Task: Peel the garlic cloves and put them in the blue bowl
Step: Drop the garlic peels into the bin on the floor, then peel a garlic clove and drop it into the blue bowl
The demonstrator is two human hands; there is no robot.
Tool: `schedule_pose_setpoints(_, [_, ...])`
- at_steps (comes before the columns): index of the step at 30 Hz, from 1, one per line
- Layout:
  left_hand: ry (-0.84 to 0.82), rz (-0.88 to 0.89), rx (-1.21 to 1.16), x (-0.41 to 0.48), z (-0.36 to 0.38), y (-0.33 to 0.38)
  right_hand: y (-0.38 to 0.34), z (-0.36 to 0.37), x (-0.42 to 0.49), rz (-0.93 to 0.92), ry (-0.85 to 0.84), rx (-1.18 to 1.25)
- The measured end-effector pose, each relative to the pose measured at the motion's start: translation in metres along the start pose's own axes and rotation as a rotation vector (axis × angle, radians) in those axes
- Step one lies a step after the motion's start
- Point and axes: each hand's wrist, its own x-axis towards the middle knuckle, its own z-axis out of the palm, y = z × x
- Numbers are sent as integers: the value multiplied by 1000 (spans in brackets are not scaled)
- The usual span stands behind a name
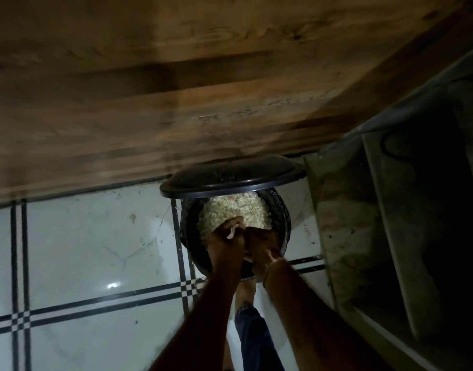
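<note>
While the left hand pinches a small pinkish-white garlic piece, clove or skin unclear, the right hand crowds against it, its fingers too dim to read. Both hang over the open black bin, likely so skins drop onto the pale peelings heaped inside; no blue bowl shows.

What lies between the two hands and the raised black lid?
In the head view, pale peelings heaped in the bin lie between left hand, right hand and lid.
</note>
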Motion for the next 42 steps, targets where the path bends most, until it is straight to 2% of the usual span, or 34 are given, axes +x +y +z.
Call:
schedule_pose_setpoints(3, [-95,-192,29,-2,-6,0,5,7,-4,-10,-63,110])
schedule_pose_setpoints(5, [-176,-349,-164,4,-11,0,12,7,-6,-122,-94,7])
schedule_pose_setpoints(7, [-245,-431,-373,9,-11,1,20,1,-3,-163,-98,-154])
schedule_pose_setpoints(9, [-243,-397,-378,4,-8,1,22,5,-9,-242,-85,-266])
schedule_pose_setpoints(10, [-258,-355,-285,-2,-11,6,24,7,-14,-276,-72,-240])
schedule_pose_setpoints(11, [-293,-355,-230,-4,-13,8,23,10,-9,-246,22,-140])
schedule_pose_setpoints(12, [-312,-363,-246,-8,-17,15,26,13,0,-242,69,-47])
schedule_pose_setpoints(13, [-323,-381,-336,-9,-20,18,27,11,-9,-280,51,-129])
schedule_pose_setpoints(14, [-340,-366,-387,-13,-22,24,38,12,-15,-298,-49,-120])
schedule_pose_setpoints(15, [-342,-306,-396,-19,-25,30,44,3,-17,-199,-91,-1])
schedule_pose_setpoints(16, [-325,-263,-365,-32,-29,40,44,-3,-24,-150,-60,1])
schedule_pose_setpoints(17, [-296,-236,-306,-46,-34,49,46,-14,-36,-174,-60,-21])
schedule_pose_setpoints(19, [-211,-147,-31,-69,-40,54,36,-27,-76,-244,-52,-154])
schedule_pose_setpoints(21, [-147,22,204,-93,-49,52,29,-43,-123,-292,-67,-74])
schedule_pose_setpoints(26, [-154,366,528,-208,-73,59,15,-94,-271,-513,39,-67])
schedule_pose_setpoints(30, [-271,604,615,-326,-78,67,34,-149,-375,-668,179,-168])
schedule_pose_setpoints(35, [-450,915,773,-451,-55,45,88,-235,-472,-864,427,-226])
schedule_pose_setpoints(42, [-701,1185,846,-586,24,-8,170,-372,-555,-922,775,-141])
